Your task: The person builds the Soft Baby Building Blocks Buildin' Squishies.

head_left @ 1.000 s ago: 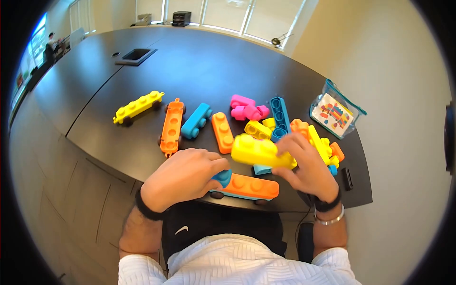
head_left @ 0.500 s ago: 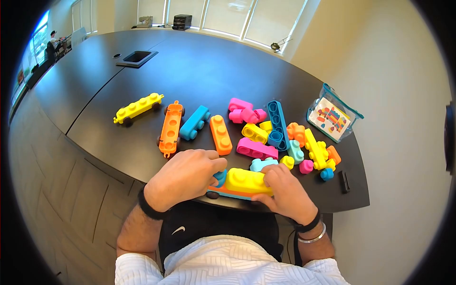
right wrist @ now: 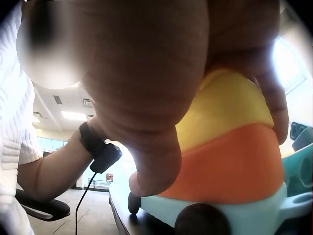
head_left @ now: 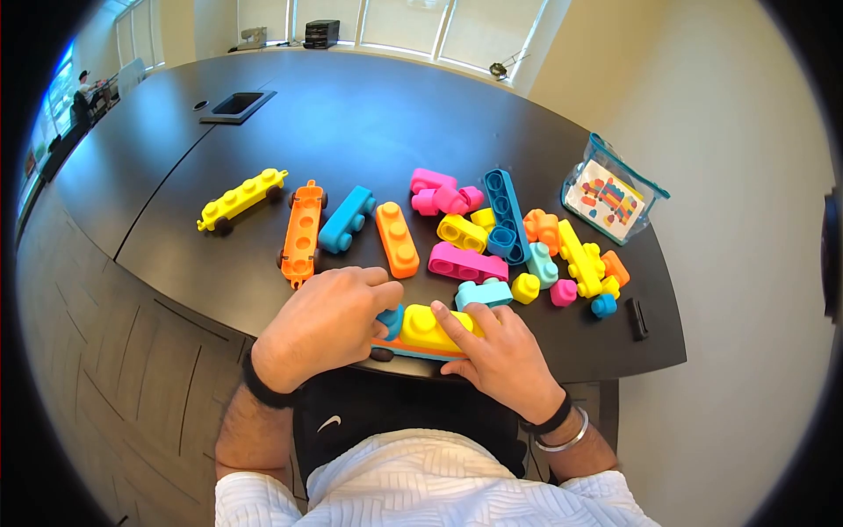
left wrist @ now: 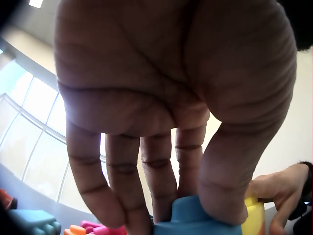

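Observation:
Close to the table's near edge stands a light-blue wheeled base (right wrist: 257, 208) with a long orange block (right wrist: 230, 164) on it. A yellow building block (head_left: 424, 328) sits on the orange one, its studs facing up. My right hand (head_left: 507, 356) holds the yellow block at its right end, index finger across the top and thumb on the near side. At the left end my left hand (head_left: 327, 321) pinches a small blue block (left wrist: 193, 223) between thumb and fingers. It is beside the yellow block, partly hidden by my fingers.
Beyond my hands lie an orange block (head_left: 397, 240), a blue block (head_left: 348, 220), a pink block (head_left: 468, 262) and several smaller pieces. Orange (head_left: 303, 230) and yellow (head_left: 241, 200) wheeled bases are at the left. A clear pouch (head_left: 606, 198) is at the back right.
My right hand has brought the yellow block down and left onto the orange block, and its index finger now lies across the top. My left hand has kept its pinch on the blue block.

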`<state>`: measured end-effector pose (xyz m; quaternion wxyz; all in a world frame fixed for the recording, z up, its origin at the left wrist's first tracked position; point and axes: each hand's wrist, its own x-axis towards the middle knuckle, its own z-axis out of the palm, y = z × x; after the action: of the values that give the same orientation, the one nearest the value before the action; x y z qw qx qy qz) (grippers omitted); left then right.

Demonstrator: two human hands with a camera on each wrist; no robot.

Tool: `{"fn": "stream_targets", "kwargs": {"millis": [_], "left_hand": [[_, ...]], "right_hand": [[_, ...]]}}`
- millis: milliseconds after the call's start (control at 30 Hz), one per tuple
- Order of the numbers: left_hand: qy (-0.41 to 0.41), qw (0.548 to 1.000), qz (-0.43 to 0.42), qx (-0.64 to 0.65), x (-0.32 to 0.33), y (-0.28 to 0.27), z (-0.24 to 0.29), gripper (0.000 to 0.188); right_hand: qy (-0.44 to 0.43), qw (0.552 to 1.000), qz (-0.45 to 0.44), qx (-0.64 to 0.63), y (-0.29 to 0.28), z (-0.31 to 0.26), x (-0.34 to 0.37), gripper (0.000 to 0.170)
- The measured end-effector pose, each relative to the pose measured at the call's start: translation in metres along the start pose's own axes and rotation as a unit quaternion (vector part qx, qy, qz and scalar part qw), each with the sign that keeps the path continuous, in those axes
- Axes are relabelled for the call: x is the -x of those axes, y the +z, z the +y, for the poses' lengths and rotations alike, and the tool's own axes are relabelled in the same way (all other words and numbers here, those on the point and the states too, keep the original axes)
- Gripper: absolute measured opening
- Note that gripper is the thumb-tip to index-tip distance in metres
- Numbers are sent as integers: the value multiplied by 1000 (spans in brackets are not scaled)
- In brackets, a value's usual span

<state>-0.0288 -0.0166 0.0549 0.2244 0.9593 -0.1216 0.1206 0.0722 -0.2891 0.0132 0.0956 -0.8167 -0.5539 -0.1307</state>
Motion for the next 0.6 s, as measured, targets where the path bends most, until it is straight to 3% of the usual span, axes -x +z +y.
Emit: {"fn": "stream_targets", "kwargs": {"millis": [433,600], "left_hand": [[4,1000,-4,9,-3,3,2,30],[17,999,-13,38,-5,6,-2,33]], "right_hand": [[2,998,-45,-42,-7,15,1,85],[-8,999,1,-43,-2,17,6,86]]}}
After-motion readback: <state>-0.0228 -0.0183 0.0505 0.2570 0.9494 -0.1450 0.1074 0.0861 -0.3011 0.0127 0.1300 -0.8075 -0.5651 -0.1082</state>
